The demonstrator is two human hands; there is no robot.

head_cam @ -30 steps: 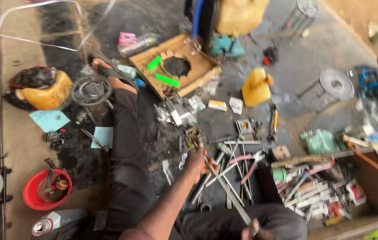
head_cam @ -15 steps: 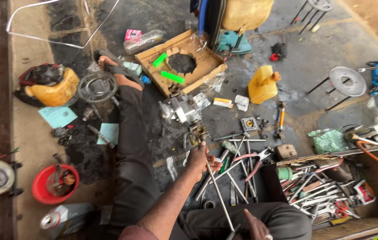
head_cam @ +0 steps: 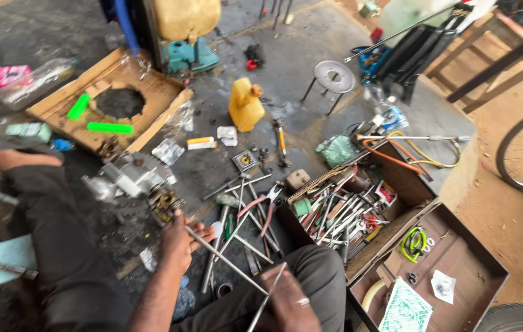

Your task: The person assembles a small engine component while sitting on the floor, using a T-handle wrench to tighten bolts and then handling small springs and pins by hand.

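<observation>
The person sits on the oily floor with the legs stretched out, and both hands are busy with thin metal rods. The left hand [head_cam: 180, 241] is closed around the upper end of a long steel rod [head_cam: 228, 263], which runs slanting down toward 4 o'clock, to the other hand. The tip of this rod lies just beside a small dirty gear part [head_cam: 163, 204], at 11 o'clock from the left hand. The right hand [head_cam: 287, 302], low in the view at 6 o'clock, has the fingers curled on a second thin rod [head_cam: 272, 290], which points up toward 1 o'clock. How firmly this one is gripped, I cannot tell.

Behind the gear part, at 10 o'clock, lies a grey engine casing [head_cam: 125, 176]. Between the knees is a loose heap of spanners and pliers [head_cam: 255, 212], and at 3 o'clock from it an open wooden tool box [head_cam: 397, 178] full of more tools. A yellow oil jug [head_cam: 245, 106] stands at 12 o'clock.

I judge the work is at the step of bringing the long rod to the gear part, or of comparing the two rods. A further move would ask a steady left grip and a careful aim of the tip, because the part is small and lies loose.
</observation>
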